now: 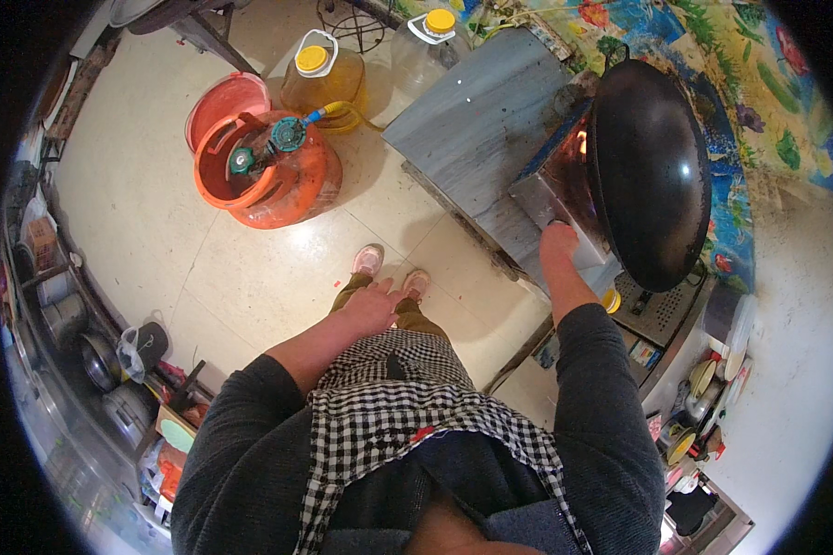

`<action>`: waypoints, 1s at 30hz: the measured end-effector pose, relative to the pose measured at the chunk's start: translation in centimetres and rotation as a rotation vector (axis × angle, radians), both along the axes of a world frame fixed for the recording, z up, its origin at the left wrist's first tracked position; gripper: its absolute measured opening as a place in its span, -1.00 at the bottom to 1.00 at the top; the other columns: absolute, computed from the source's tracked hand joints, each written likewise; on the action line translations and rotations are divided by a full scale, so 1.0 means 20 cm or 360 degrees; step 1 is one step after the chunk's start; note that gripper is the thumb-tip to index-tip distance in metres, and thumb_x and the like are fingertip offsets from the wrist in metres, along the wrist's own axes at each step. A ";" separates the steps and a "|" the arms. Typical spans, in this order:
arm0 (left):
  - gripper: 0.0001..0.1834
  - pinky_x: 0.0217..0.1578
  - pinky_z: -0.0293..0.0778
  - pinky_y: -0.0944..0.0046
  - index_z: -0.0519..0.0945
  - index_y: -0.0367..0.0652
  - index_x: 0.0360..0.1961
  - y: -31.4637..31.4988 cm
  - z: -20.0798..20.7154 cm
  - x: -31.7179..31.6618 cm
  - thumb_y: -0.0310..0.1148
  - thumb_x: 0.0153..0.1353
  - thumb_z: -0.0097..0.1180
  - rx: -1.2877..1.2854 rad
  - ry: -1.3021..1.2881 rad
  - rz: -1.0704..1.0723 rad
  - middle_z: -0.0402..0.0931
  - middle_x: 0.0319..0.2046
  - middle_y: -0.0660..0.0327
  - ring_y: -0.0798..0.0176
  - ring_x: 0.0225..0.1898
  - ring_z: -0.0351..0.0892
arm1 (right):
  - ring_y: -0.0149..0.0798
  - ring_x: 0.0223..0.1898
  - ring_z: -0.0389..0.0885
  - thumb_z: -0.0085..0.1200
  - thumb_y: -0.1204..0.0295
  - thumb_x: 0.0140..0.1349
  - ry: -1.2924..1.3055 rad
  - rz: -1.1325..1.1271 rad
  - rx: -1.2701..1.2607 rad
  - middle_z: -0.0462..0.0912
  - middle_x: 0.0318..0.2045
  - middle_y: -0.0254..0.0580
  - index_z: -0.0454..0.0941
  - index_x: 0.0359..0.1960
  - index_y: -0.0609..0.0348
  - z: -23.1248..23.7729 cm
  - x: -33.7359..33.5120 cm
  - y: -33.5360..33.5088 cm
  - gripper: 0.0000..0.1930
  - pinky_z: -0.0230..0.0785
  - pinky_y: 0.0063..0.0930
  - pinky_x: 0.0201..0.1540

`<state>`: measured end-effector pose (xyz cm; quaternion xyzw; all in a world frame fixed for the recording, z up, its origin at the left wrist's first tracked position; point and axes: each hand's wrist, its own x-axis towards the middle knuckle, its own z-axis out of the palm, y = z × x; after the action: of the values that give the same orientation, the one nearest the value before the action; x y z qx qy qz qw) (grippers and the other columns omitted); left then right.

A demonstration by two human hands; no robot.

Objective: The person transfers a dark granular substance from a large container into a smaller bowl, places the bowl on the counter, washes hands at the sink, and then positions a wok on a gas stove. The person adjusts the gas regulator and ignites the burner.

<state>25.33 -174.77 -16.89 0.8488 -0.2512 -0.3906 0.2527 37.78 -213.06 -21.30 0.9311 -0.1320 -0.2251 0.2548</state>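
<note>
My right hand (pixel 559 246) reaches to the front of a metal gas stove (pixel 539 196), its fingers closed around a dark knob (pixel 558 222) that they mostly cover. Orange flame glows under a large black wok (pixel 652 176), which sits on the stove; its inside looks bare and shiny. Low in front of my checked apron (pixel 416 365), my left hand (pixel 373 307) hangs with its fingers loosely apart and holds nothing.
Left on the tiled floor stands an orange gas cylinder (pixel 296 185) with a green valve and yellow hose, beside a pink basin (pixel 227 102). Behind are an oil jug (pixel 329 83) and a clear jug (pixel 426 60). The stove rests on a grey countertop (pixel 477 106).
</note>
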 end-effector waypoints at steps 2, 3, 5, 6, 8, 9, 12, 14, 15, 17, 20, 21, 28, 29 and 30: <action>-0.51 0.03 0.33 0.08 0.40 -0.16 0.00 0.00 0.00 0.00 -0.31 -0.01 0.14 -0.0022 -0.0011 0.0005 0.21 0.07 -0.14 -0.14 0.02 0.36 | -0.16 -0.16 0.60 -0.10 0.41 0.18 0.0069 -0.0049 0.0046 0.62 -0.23 -0.15 0.63 -0.30 0.12 0.01 0.00 0.00 -0.78 0.49 -0.37 -0.22; -0.51 0.03 0.33 0.07 0.40 -0.16 0.00 0.00 0.00 0.00 -0.31 -0.01 0.14 -0.0007 0.0002 0.0003 0.21 0.07 -0.14 -0.14 0.02 0.36 | -0.16 -0.14 0.59 -0.08 0.41 0.17 0.0076 -0.0060 0.0090 0.61 -0.21 -0.17 0.63 -0.29 0.10 0.01 0.00 0.00 -0.79 0.48 -0.37 -0.21; -0.51 0.03 0.33 0.07 0.40 -0.16 0.00 0.00 0.00 0.00 -0.30 -0.01 0.15 -0.0009 0.0005 0.0009 0.22 0.07 -0.14 -0.15 0.02 0.36 | -0.17 -0.19 0.61 -0.11 0.41 0.18 0.0099 0.0007 0.0081 0.62 -0.24 -0.13 0.62 -0.31 0.13 0.01 0.00 0.00 -0.78 0.50 -0.37 -0.23; -0.50 0.03 0.33 0.07 0.40 -0.16 0.00 0.00 0.00 -0.01 -0.30 -0.01 0.15 -0.0002 0.0014 0.0012 0.22 0.07 -0.14 -0.15 0.02 0.36 | -0.18 -0.21 0.62 -0.13 0.42 0.19 0.0103 0.0024 0.0074 0.62 -0.25 -0.12 0.62 -0.31 0.14 0.01 0.00 -0.01 -0.77 0.50 -0.37 -0.25; -0.51 0.03 0.33 0.07 0.41 -0.16 -0.01 0.00 0.00 -0.01 -0.30 -0.01 0.15 -0.0021 -0.0003 0.0022 0.23 0.06 -0.13 -0.15 0.01 0.36 | -0.18 -0.20 0.62 -0.12 0.41 0.18 0.0098 0.0015 0.0065 0.62 -0.24 -0.11 0.62 -0.31 0.13 -0.01 -0.01 -0.01 -0.77 0.50 -0.36 -0.25; -0.52 0.03 0.33 0.07 0.42 -0.16 -0.02 0.00 0.00 -0.01 -0.30 -0.02 0.16 0.0001 0.0006 0.0010 0.23 0.06 -0.13 -0.16 0.01 0.36 | -0.18 -0.19 0.62 -0.12 0.41 0.18 0.0086 -0.0010 0.0063 0.62 -0.24 -0.11 0.62 -0.30 0.12 -0.02 -0.01 -0.02 -0.77 0.50 -0.35 -0.24; -0.52 0.03 0.33 0.08 0.42 -0.17 -0.02 0.00 0.00 -0.02 -0.29 -0.02 0.16 -0.0011 -0.0025 0.0014 0.23 0.07 -0.13 -0.14 0.01 0.37 | -0.18 -0.19 0.62 -0.10 0.41 0.16 0.0042 -0.0023 0.0100 0.62 -0.23 -0.13 0.62 -0.30 0.10 -0.04 -0.01 -0.04 -0.78 0.49 -0.33 -0.23; -0.53 0.03 0.33 0.09 0.43 -0.16 -0.03 0.01 0.00 -0.02 -0.28 -0.01 0.15 -0.0082 -0.0059 0.0047 0.23 0.07 -0.13 -0.12 0.01 0.37 | -0.18 -0.17 0.61 -0.09 0.42 0.15 0.0142 -0.0061 0.0061 0.63 -0.24 -0.15 0.62 -0.30 0.11 -0.04 -0.01 -0.04 -0.79 0.48 -0.31 -0.21; -0.53 0.03 0.33 0.09 0.43 -0.15 -0.03 0.02 0.00 -0.03 -0.27 -0.01 0.15 -0.0071 -0.0057 0.0073 0.23 0.07 -0.13 -0.11 0.01 0.37 | -0.18 -0.17 0.61 -0.09 0.42 0.15 0.0187 -0.0055 0.0056 0.63 -0.24 -0.16 0.62 -0.30 0.11 -0.03 -0.01 -0.03 -0.79 0.48 -0.31 -0.20; -0.53 0.02 0.34 0.10 0.42 -0.15 -0.02 0.04 0.01 -0.03 -0.27 0.00 0.14 -0.0061 -0.0048 0.0120 0.23 0.06 -0.12 -0.10 0.01 0.38 | -0.18 -0.20 0.62 -0.06 0.39 0.15 0.0306 -0.0035 0.0157 0.63 -0.25 -0.14 0.61 -0.29 0.16 0.00 -0.02 0.01 -0.78 0.48 -0.34 -0.28; -0.52 0.00 0.35 0.08 0.41 -0.14 -0.02 0.11 0.02 -0.03 -0.27 -0.01 0.12 0.0016 -0.0059 0.0226 0.24 0.06 -0.11 -0.10 -0.01 0.39 | -0.14 -0.26 0.62 -0.06 0.37 0.13 0.0296 0.0214 0.0341 0.63 -0.29 -0.10 0.59 -0.30 0.18 0.08 -0.02 0.17 -0.78 0.48 -0.33 -0.34; -0.52 -0.01 0.36 0.07 0.40 -0.14 -0.01 0.14 0.02 -0.02 -0.27 -0.01 0.11 0.0042 -0.0070 0.0253 0.24 0.06 -0.10 -0.10 -0.01 0.39 | -0.12 -0.28 0.63 -0.06 0.37 0.12 0.0258 0.0320 0.0408 0.63 -0.31 -0.09 0.59 -0.32 0.18 0.10 -0.02 0.26 -0.78 0.48 -0.31 -0.35; -0.52 -0.04 0.38 0.05 0.40 -0.13 -0.01 0.54 0.03 0.04 -0.28 -0.01 0.09 0.0101 -0.0034 0.0558 0.23 0.08 -0.09 -0.10 0.00 0.37 | 0.02 -0.30 0.59 -0.06 0.32 0.06 0.0172 0.0686 0.1084 0.60 -0.38 0.02 0.55 -0.37 0.13 0.30 0.26 1.16 -0.79 0.45 -0.20 -0.28; -0.55 -0.05 0.38 0.04 0.42 -0.13 -0.04 0.61 0.03 0.05 -0.27 0.00 0.09 0.0111 -0.0020 0.0624 0.26 0.05 -0.07 -0.10 0.00 0.37 | 0.03 -0.29 0.57 -0.03 0.31 0.05 0.0155 0.0965 0.1179 0.59 -0.37 0.01 0.54 -0.35 0.14 0.33 0.33 1.30 -0.79 0.43 -0.19 -0.26; -0.57 -0.06 0.38 0.03 0.44 -0.13 -0.06 0.68 0.04 0.06 -0.27 0.00 0.09 0.0125 -0.0006 0.0692 0.28 0.02 -0.06 -0.10 -0.01 0.37 | 0.04 -0.27 0.56 0.01 0.31 0.04 0.0145 0.1215 0.1253 0.58 -0.37 0.00 0.52 -0.34 0.15 0.35 0.40 1.45 -0.78 0.42 -0.18 -0.23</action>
<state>26.53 -161.24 -16.05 0.8929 -0.0474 -0.3349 0.2973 45.80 -184.11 -14.26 0.9271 0.3206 -0.1892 -0.0436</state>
